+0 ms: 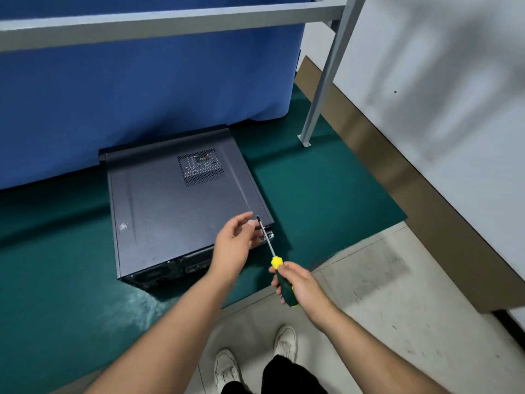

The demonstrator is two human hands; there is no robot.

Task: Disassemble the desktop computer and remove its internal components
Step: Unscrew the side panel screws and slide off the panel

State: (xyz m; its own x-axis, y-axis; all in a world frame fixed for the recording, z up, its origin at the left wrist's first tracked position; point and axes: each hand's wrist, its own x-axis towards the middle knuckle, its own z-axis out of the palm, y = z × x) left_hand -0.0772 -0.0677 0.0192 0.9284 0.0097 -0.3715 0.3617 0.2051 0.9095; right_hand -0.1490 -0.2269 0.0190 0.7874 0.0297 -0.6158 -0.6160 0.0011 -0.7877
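A dark grey desktop computer case [176, 206] lies on its side on a green mat [56, 280], its side panel with a perforated vent [201, 167] facing up and its rear ports toward me. My right hand [298, 284] grips the green and yellow handle of a screwdriver [277, 268], whose shaft points up to the case's near right corner. My left hand [235, 243] hovers at that corner, fingers loosely curled beside the screwdriver tip; whether it pinches a screw cannot be told.
A blue cloth [142, 89] hangs behind the case under a grey metal frame [170, 19]. A frame leg [321, 92] is bolted down at the right. Bare floor and my white shoes [255, 362] lie below; a white wall stands to the right.
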